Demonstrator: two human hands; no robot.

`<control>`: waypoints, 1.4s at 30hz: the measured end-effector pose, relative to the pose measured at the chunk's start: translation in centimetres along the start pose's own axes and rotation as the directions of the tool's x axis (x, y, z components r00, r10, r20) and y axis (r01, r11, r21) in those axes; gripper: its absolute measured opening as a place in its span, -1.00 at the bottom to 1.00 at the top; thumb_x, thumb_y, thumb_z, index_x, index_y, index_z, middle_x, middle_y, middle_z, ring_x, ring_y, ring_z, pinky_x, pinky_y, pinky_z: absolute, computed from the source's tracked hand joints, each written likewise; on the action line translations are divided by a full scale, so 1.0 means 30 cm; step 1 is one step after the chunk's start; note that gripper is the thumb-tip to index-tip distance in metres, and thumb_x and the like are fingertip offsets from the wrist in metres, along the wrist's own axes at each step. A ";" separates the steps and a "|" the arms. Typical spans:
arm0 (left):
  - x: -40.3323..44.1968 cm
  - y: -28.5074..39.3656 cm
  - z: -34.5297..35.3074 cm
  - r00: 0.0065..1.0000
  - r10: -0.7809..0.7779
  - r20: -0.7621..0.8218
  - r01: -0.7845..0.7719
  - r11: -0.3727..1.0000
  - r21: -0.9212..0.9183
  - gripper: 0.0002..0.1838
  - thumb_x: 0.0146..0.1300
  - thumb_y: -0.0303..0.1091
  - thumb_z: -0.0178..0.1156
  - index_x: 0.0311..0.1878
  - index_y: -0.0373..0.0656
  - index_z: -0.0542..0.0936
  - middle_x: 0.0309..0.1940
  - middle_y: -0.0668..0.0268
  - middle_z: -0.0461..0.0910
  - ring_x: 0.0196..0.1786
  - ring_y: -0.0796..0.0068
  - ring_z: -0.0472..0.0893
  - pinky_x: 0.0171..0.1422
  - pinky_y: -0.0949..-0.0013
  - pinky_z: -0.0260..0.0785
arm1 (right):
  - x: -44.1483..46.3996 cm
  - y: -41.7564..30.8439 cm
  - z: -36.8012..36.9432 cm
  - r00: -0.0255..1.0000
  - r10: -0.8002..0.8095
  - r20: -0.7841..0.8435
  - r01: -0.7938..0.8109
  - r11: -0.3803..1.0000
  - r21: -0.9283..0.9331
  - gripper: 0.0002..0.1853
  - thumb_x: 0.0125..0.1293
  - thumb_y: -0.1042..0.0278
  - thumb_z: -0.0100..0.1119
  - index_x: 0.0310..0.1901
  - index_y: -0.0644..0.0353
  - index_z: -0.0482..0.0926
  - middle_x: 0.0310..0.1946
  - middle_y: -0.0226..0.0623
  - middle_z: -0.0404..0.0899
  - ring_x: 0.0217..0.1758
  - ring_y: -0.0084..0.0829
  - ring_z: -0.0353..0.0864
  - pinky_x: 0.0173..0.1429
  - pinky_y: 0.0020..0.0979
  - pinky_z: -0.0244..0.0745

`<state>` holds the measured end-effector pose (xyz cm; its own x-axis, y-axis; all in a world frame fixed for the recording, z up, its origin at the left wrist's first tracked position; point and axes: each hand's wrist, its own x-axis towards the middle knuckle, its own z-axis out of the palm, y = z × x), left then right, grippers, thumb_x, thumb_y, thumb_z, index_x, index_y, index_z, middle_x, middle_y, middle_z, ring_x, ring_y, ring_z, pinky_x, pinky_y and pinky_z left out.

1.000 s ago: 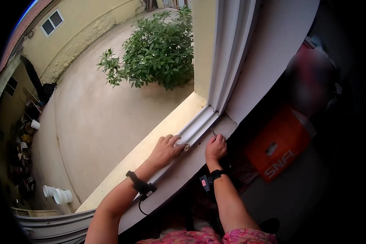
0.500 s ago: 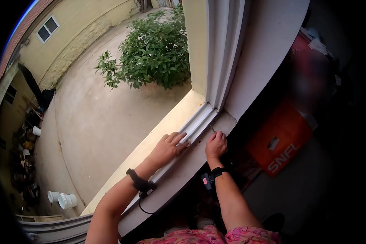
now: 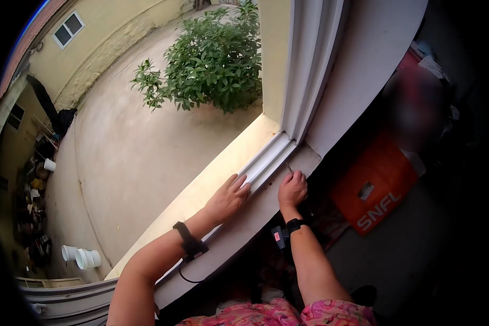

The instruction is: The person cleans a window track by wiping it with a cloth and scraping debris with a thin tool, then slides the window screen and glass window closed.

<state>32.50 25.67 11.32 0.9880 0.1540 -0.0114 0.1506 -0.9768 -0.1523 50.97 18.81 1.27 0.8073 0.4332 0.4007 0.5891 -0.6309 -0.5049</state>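
My left hand (image 3: 228, 200) rests on the white window track (image 3: 270, 154), its fingers stretched over the rails. What lies beneath the fingertips is hidden. Just to the right, over the inner sill (image 3: 309, 157), my right hand (image 3: 293, 187) is closed around a thin, dark, slender tool (image 3: 289, 167). Only its short tip shows past my fingers, pointing toward the corner of the frame; its kind is not clear. Each wrist wears a black strap with a small device.
The white upright window frame (image 3: 312, 70) rises from the track's far end. Below the sill on the right is an orange box (image 3: 372, 185) marked SNFL. Outside are a leafy bush (image 3: 214, 62), a concrete yard and two white buckets (image 3: 88, 259).
The view has shifted slightly, so the window frame sits a little farther right. My left hand stays on the track, and my right hand keeps its grip on the thin tool.
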 end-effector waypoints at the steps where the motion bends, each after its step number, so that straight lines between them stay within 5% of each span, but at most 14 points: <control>1: -0.003 0.002 -0.001 1.000 0.027 -0.003 -0.027 0.999 0.021 -0.72 0.09 -0.32 0.01 -0.21 -0.20 0.63 0.06 0.27 0.43 0.28 0.24 0.25 0.46 0.13 -0.09 | -0.001 0.001 -0.002 1.000 0.006 0.000 -0.006 1.000 0.002 -0.86 0.22 0.29 -0.02 -0.38 0.15 0.39 -0.37 -0.16 0.50 -0.29 -0.07 0.51 -0.27 -0.12 0.43; 8: -0.006 -0.020 -0.001 0.986 0.163 -0.036 -0.162 0.986 0.022 -0.77 0.05 -0.37 0.06 -0.27 -0.22 0.62 -0.06 0.27 0.45 0.11 0.27 0.34 0.42 0.25 0.01 | 0.004 0.006 0.002 1.000 0.022 0.007 -0.022 1.000 0.015 -0.86 0.21 0.29 -0.02 -0.39 0.15 0.39 -0.37 -0.17 0.50 -0.30 -0.07 0.52 -0.28 -0.13 0.43; 11: -0.054 0.013 -0.005 0.980 -0.019 -0.198 0.002 0.997 -0.083 -0.76 0.09 -0.41 0.04 -0.19 -0.31 0.54 -0.10 0.22 0.43 0.06 0.22 0.38 0.27 0.26 0.22 | -0.002 0.017 0.016 1.000 0.001 -0.005 -0.001 1.000 0.013 -0.87 0.21 0.28 0.00 -0.39 0.14 0.41 -0.38 -0.19 0.49 -0.29 -0.12 0.51 -0.26 -0.18 0.44; 13: -0.107 0.033 -0.017 0.963 -0.263 -0.051 0.198 0.828 -0.525 -0.75 0.12 -0.44 0.04 -0.13 -0.31 0.49 -0.11 0.22 0.41 0.06 0.22 0.39 0.16 0.28 0.28 | 0.001 0.015 0.017 1.000 -0.015 -0.011 0.015 1.000 -0.015 -0.87 0.20 0.27 0.00 -0.38 0.13 0.42 -0.39 -0.20 0.50 -0.30 -0.12 0.52 -0.27 -0.18 0.44; 16: -0.189 0.101 -0.058 0.982 -0.189 -0.029 0.137 0.804 -0.578 -0.75 0.15 -0.44 0.03 -0.10 -0.30 0.49 -0.12 0.23 0.40 0.03 0.25 0.41 0.09 0.30 0.31 | 0.000 0.004 0.011 1.000 0.009 -0.029 -0.009 1.000 0.000 -0.87 0.21 0.27 0.00 -0.38 0.12 0.42 -0.39 -0.21 0.50 -0.32 -0.12 0.52 -0.28 -0.18 0.45; 20: -0.245 0.171 -0.017 0.973 -0.169 0.159 0.224 0.865 -0.449 -0.72 0.16 -0.39 0.05 -0.06 -0.24 0.51 -0.10 0.25 0.39 -0.01 0.31 0.43 0.00 0.35 0.35 | 0.000 0.000 0.010 1.000 0.031 -0.006 -0.031 0.999 -0.029 -0.87 0.20 0.27 -0.01 -0.38 0.12 0.42 -0.39 -0.21 0.51 -0.32 -0.12 0.53 -0.29 -0.17 0.45; 21: -0.230 0.173 -0.057 0.989 -0.127 -0.070 0.076 0.867 -0.493 -0.85 0.13 -0.43 0.05 -0.22 -0.23 0.46 -0.30 0.24 0.38 -0.20 0.27 0.43 -0.12 0.28 0.32 | 0.007 -0.004 0.012 1.000 0.021 -0.007 -0.021 0.999 -0.025 -0.87 0.20 0.27 -0.01 -0.38 0.12 0.42 -0.39 -0.21 0.51 -0.32 -0.12 0.53 -0.29 -0.17 0.45; 26: -0.260 0.169 -0.032 0.999 -0.047 -0.021 0.029 0.854 -0.519 -0.74 0.11 -0.47 0.03 -0.09 -0.20 0.48 -0.30 0.23 0.41 -0.21 0.28 0.43 -0.12 0.28 0.33 | 0.002 -0.002 0.005 0.998 0.047 0.029 -0.046 0.998 -0.033 -0.85 0.20 0.26 -0.02 -0.38 0.14 0.41 -0.37 -0.20 0.51 -0.28 -0.11 0.53 -0.28 -0.16 0.45; 28: -0.259 0.160 -0.057 0.975 -0.219 -0.023 0.153 0.750 -0.644 -0.67 0.10 -0.52 0.02 -0.02 -0.18 0.47 -0.32 0.20 0.44 -0.22 0.23 0.45 -0.12 0.26 0.34 | 0.008 -0.010 -0.001 0.998 0.048 0.028 -0.047 0.998 -0.030 -0.85 0.21 0.25 -0.02 -0.39 0.14 0.41 -0.37 -0.20 0.51 -0.28 -0.11 0.53 -0.28 -0.16 0.45; 34: -0.272 0.121 -0.122 0.914 -0.405 -0.010 0.235 0.552 -0.800 -0.64 0.10 -0.57 -0.01 0.02 -0.19 0.45 -0.32 0.12 0.44 -0.21 0.11 0.44 -0.14 0.19 0.34 | 0.004 -0.006 -0.003 0.998 0.053 0.033 -0.052 0.998 -0.041 -0.85 0.21 0.25 -0.02 -0.39 0.13 0.41 -0.36 -0.20 0.52 -0.28 -0.10 0.53 -0.28 -0.15 0.45; 42: -0.131 0.038 -0.042 0.850 -0.526 0.039 0.412 0.615 -0.672 -0.66 0.13 -0.56 0.01 0.02 -0.16 0.46 -0.33 0.12 0.42 -0.24 0.11 0.45 -0.17 0.18 0.35 | 0.006 -0.001 0.003 0.998 0.053 0.028 -0.051 0.997 -0.052 -0.85 0.21 0.25 -0.02 -0.38 0.13 0.42 -0.37 -0.21 0.52 -0.30 -0.11 0.53 -0.30 -0.15 0.45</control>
<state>28.84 23.76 12.42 0.7588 0.6506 0.0320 0.5226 -0.6375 0.5661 51.10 18.96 1.30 0.8379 0.4171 0.3520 0.5444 -0.6848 -0.4844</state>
